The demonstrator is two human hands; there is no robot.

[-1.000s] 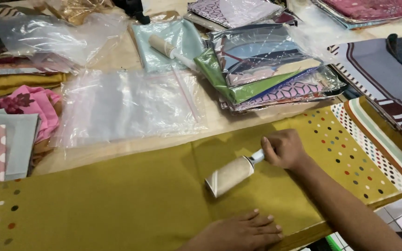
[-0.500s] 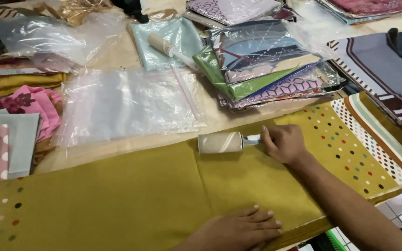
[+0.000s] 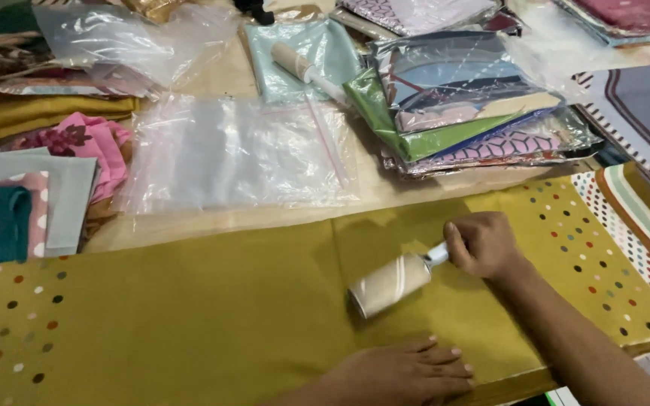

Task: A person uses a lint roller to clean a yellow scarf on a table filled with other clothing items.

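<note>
Rolling: lint roller [image 3: 390,285] lies on the mustard cloth [image 3: 189,316], near centre of the table, drum angled toward the near left
Step in hand: judged to be mid-pass, lifting lint off the plain yellow-green stretch between the dotted ends
Next move calls for: as a judgement, even pressure on the drum and a flat, taut cloth under it; a slack fold at the crease just left of the roller could bunch
Right hand [image 3: 483,244]: fist closed round the roller's pale handle, fingers fully wrapped, wrist low over the cloth
Left hand [image 3: 408,372]: flat and open, fingers spread, palm pressed on the cloth at the near edge, holding nothing
Cloth: spread left to right across the near side; coloured dots at both ends, striped border at far right
Beyond the cloth: clear plastic bag [image 3: 235,150] lying flat; second lint roller [image 3: 306,69] on a pale blue folded cloth [image 3: 325,45]; stack of bagged patterned fabrics [image 3: 468,105] far right
Left edge: pink floral fabric [image 3: 84,143], folded pieces beside it
</note>
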